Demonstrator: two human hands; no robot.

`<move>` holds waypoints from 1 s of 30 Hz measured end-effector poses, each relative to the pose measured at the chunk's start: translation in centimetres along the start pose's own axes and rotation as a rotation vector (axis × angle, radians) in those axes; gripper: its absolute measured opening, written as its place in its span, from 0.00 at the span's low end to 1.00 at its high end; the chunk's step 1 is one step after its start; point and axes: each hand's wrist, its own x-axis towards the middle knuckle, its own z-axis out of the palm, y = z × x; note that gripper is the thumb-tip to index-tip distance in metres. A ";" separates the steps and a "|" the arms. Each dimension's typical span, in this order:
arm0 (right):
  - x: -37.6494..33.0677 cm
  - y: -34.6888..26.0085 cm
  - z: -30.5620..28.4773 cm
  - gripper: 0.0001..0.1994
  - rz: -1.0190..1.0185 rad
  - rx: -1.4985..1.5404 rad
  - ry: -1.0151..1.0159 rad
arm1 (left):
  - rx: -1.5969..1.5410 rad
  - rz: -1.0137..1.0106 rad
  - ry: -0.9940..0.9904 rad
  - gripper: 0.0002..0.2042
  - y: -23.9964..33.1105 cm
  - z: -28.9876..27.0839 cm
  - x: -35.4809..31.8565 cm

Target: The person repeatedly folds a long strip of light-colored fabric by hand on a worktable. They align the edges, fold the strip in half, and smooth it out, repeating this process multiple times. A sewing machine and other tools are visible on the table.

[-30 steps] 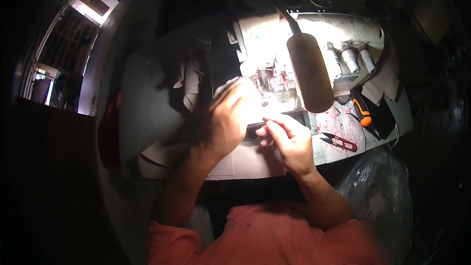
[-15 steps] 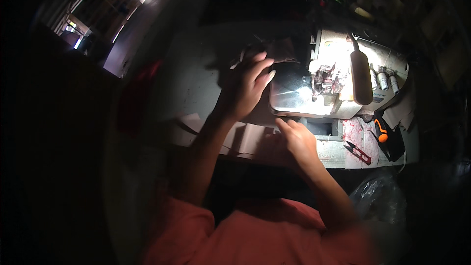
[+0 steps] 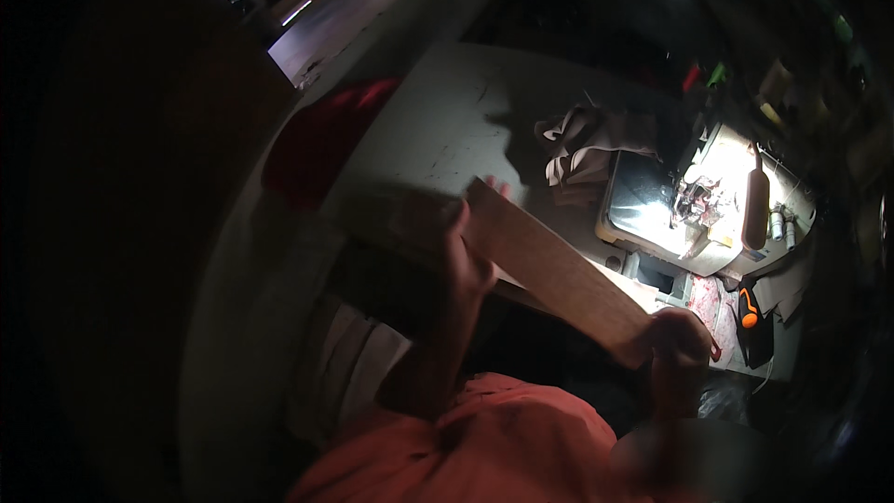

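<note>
**Long tan strip held taut between two hands at the sewing table**

The person holds a long, flat, tan strip of stiff fabric or leather-like material [image 3: 549, 265] stretched out in front of the chest, above the near edge of the pale grey worktable [image 3: 438, 130]. The strip runs on a slant from upper left to lower right.

The left hand [image 3: 466, 256] grips the upper left end of the strip; the thumb lies across its near face and a fingertip shows over the far edge, so the hand is closed around the strip. The right hand [image 3: 680, 345] is curled into a fist on the lower right end, pinching the strip where it narrows. Both forearms come up from the lower edge, above an orange-red shirt [image 3: 484, 447].

Further back on the table, to the right, stands a white sewing machine [image 3: 717, 196], brightly lit by its own lamp, well apart from the strip. Just to its left lies a crumpled heap of beige cloth pieces [image 3: 582, 144]. Near the right hand, at the table's right end, rests a small black tool with an orange handle [image 3: 748, 309]. A dark red cloth [image 3: 321, 140] hangs at the table's left edge. The surroundings are too dark to make out.
</note>
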 end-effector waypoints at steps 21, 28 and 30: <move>1.5 1.1 -0.1 0.11 0.091 0.458 -0.149 | 1.729 0.375 -1.192 0.33 -5.8 8.2 -6.1; 1.9 0.3 -0.1 0.15 -0.121 0.239 -0.216 | 1.306 -0.523 -0.942 0.18 -4.6 10.7 -0.9; 1.8 -0.7 -0.2 0.18 -0.092 0.254 -0.191 | 1.258 -0.419 -0.936 0.11 -4.9 11.1 -0.7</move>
